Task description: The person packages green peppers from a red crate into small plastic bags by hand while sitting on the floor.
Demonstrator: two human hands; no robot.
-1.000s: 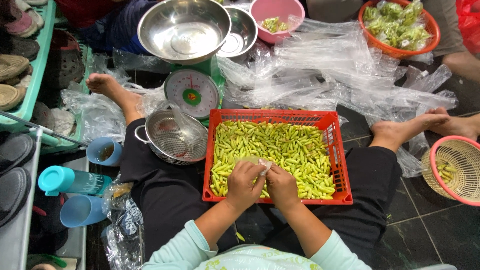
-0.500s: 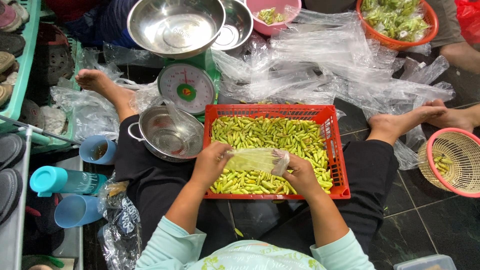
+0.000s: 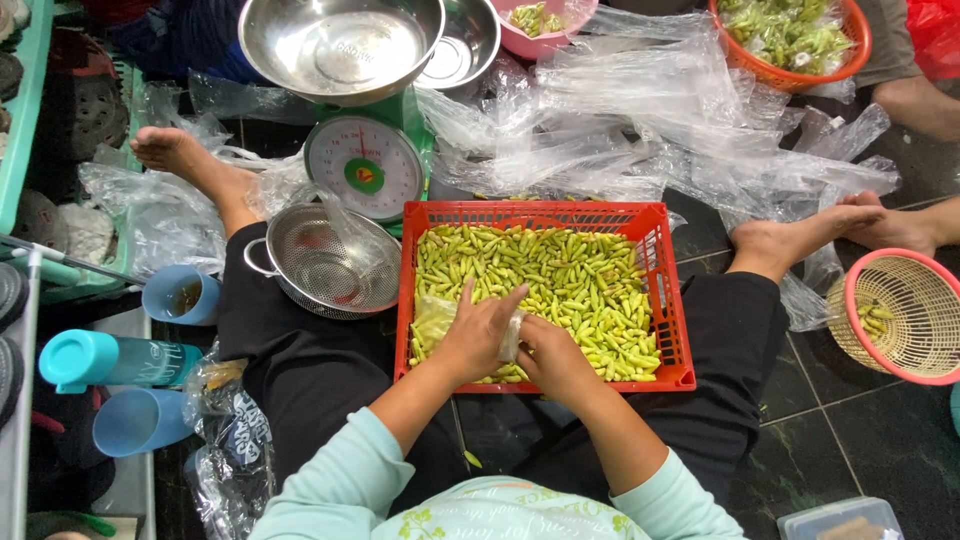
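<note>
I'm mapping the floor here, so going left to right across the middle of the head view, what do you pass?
Blue cup → metal colander → red crate of green chillies → pink-rimmed woven basket.

2 steel bowls (image 3: 340, 45) (1 colander (image 3: 325, 262)).

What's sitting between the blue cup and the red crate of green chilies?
In the head view, a metal colander with a clear plastic bag draped over it sits between the blue cup and the red crate, resting by the person's dark trouser leg.
</note>
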